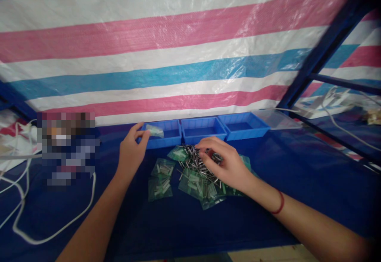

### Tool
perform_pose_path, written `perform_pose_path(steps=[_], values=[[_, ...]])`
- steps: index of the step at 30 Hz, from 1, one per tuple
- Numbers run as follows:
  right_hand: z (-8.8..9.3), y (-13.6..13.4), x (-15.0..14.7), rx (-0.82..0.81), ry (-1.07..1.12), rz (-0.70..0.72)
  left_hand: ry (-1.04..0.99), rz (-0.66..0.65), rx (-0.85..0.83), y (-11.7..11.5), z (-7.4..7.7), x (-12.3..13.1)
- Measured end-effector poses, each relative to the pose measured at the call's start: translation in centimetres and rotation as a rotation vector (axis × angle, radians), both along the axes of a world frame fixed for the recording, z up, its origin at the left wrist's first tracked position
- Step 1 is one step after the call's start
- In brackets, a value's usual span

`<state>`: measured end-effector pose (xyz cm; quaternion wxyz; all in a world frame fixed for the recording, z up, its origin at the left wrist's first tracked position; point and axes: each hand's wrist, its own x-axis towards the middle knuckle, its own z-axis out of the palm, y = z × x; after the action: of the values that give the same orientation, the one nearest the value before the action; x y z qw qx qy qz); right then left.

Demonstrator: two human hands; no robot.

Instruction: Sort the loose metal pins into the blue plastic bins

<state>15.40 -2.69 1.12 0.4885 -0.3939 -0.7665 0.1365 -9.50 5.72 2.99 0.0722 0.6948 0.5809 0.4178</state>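
Observation:
My left hand (134, 145) pinches a small clear packet (155, 131) over the left blue bin (171, 131). Fingers of my right hand (224, 161) are bent together over a pile of thin metal pins (195, 159); whatever they hold, if anything, is hidden. Several green-tinted packets with pale pieces lie under and around the pile, among them a packet (193, 182) in front of it. Two more packets, one upper (163, 168) and one lower (160, 187), lie left of the pile.
The middle bin (204, 129) and right bin (242, 126) continue the row on the blue table (184, 230). A clear plastic sheet (278, 119) lies at the right. White cables (56, 238) curl at the left. Striped sheeting (166, 71) hangs behind, beside a dark frame post (315, 60).

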Motion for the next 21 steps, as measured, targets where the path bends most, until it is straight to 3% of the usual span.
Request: perform_pose_path(steps=[4,7,10,15,21], values=[[0.2,-0.4,-0.3,0.020,-0.338,0.169,0.435,0.059,0.021,-0.1,-0.5,0.1],[0.1,-0.7,-0.3,0.006,-0.571,0.188,0.500,0.096,0.110,-0.4,-0.7,0.2],[-0.1,-0.8,-0.3,0.001,-0.660,0.181,0.476,0.074,0.161,-0.4,-0.6,0.1],[-0.3,-0.8,-0.5,0.004,-0.658,0.172,0.376,-0.163,0.205,-0.8,-0.2,0.8],[-0.3,-0.8,-0.7,-0.002,-0.649,0.124,0.305,-0.430,0.204,-3.0,0.2,2.8]])
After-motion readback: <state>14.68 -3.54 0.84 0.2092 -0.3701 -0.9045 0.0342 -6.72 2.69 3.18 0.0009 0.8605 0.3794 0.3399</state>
